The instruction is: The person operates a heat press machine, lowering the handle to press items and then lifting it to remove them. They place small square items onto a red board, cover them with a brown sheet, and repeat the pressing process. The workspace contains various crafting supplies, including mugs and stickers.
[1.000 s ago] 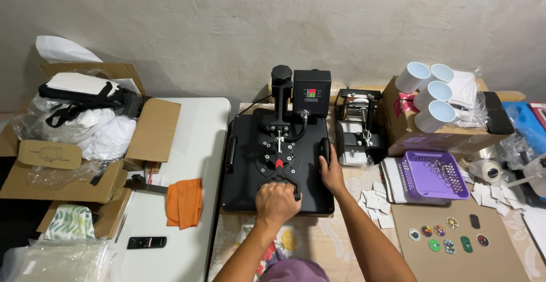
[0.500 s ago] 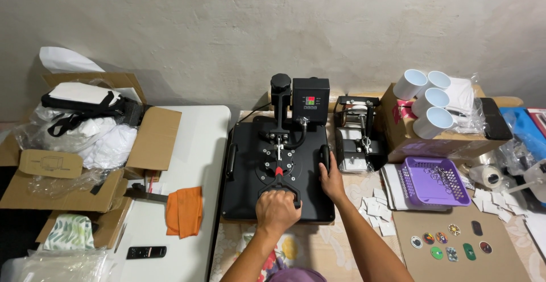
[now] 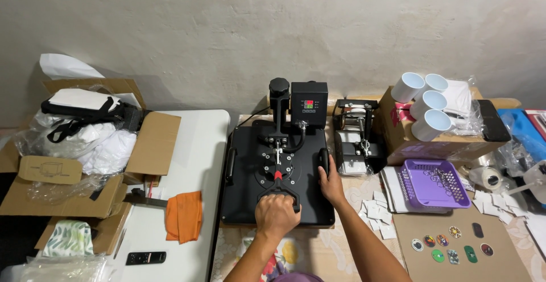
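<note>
Atop the flat black metal heat press (image 3: 250,185), left hand (image 3: 277,215) grips its handle (image 3: 278,194); right hand (image 3: 331,184) lies open.

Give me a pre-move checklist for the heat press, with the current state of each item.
1. Left hand wrapped around the press handle: ok.
2. Right hand steadying the right edge of the heat press, fingers beside the side grip: ok, though close to the plate edge.
3. Top plate lying flat and closed over the base: ok.
4. Control box display lit: ok; reading too small to tell.
5. Item under the plate: cannot tell, hidden.
6. Orange cloth and paper squares lying apart from the press: ok.
</note>
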